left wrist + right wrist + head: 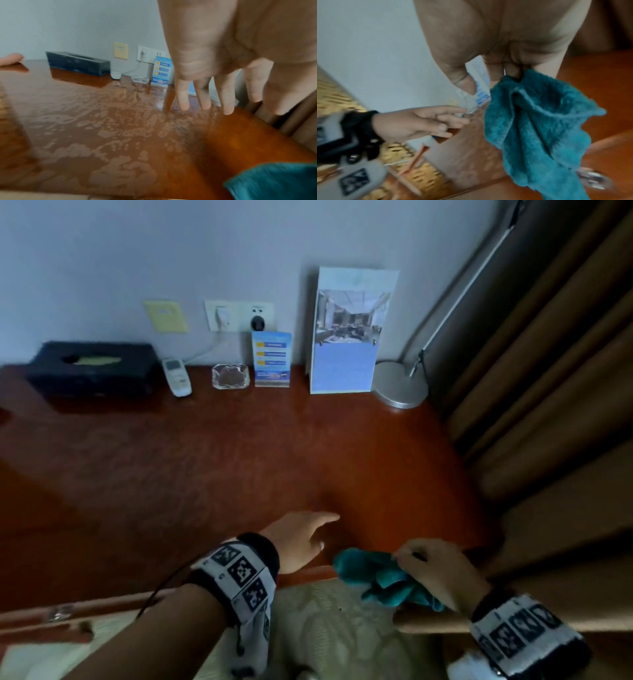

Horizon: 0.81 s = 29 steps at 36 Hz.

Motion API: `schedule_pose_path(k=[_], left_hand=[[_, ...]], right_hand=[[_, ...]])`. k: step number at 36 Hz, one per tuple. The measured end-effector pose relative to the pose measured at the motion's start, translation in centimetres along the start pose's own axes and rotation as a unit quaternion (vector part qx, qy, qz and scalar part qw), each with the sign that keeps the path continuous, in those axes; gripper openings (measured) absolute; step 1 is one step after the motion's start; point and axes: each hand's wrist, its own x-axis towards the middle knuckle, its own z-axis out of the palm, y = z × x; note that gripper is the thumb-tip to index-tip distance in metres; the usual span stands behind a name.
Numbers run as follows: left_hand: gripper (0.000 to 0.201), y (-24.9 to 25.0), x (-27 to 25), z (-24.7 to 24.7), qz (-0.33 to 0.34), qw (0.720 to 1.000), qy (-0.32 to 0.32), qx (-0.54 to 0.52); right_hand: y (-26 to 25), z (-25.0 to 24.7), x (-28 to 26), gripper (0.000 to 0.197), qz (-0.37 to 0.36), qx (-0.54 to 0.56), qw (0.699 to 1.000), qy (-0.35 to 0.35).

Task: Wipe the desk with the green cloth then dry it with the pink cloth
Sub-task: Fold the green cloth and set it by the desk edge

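Head cam: right hand (433, 568) is pinching the green cloth (380, 578), bunched up and hanging right at the near edge of the desk (239, 457). Left hand (301, 539) hovers over the desk w/ fingers (182, 94) straight and spread, holding nothing. Left wrist cam shows wet streaky patches across the wood. Along the back by the wall: tissue box (92, 368), remote (177, 376), glass ashtray (230, 375), 2 leaflet stands, lamp base (399, 385). Pink cloth isn't visible anywhere.
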Motion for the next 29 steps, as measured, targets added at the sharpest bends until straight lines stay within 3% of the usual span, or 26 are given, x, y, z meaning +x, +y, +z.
schedule_pose_path(k=[5,10,14,16,22,29], left_hand=[[0.062,-0.5,-3.6,0.6,-0.041,0.998,0.038,-0.022],[0.017,-3.5,-6.8,0.2,-0.131,0.987,0.097,0.002],[0.015,-4.6,-11.0,-1.3,-0.167,0.96,0.213,-0.068],[0.004,-5.3,-13.2,-1.9,-0.183,0.944,0.263,-0.084],[0.013,-7.5,-19.7,-3.4,-0.18,0.899,0.375,-0.14],[0.019,-11.3,-29.0,-4.5,-0.179,0.86,0.445,-0.173]], right_hand=[[-6.8,2.0,-0.4,0.02,-0.136,-0.044,0.985,-0.094],[-12.6,4.2,0.4,0.038,-0.26,-0.074,0.956,-0.114],[-16.0,6.4,0.7,0.038,-0.339,-0.09,0.93,-0.114],[-17.4,7.6,0.7,0.033,-0.372,-0.089,0.918,-0.104],[-20.8,10.7,0.3,0.019,-0.423,-0.053,0.897,-0.116],[-25.3,16.9,-1.5,0.02,-0.439,-0.014,0.886,-0.15]])
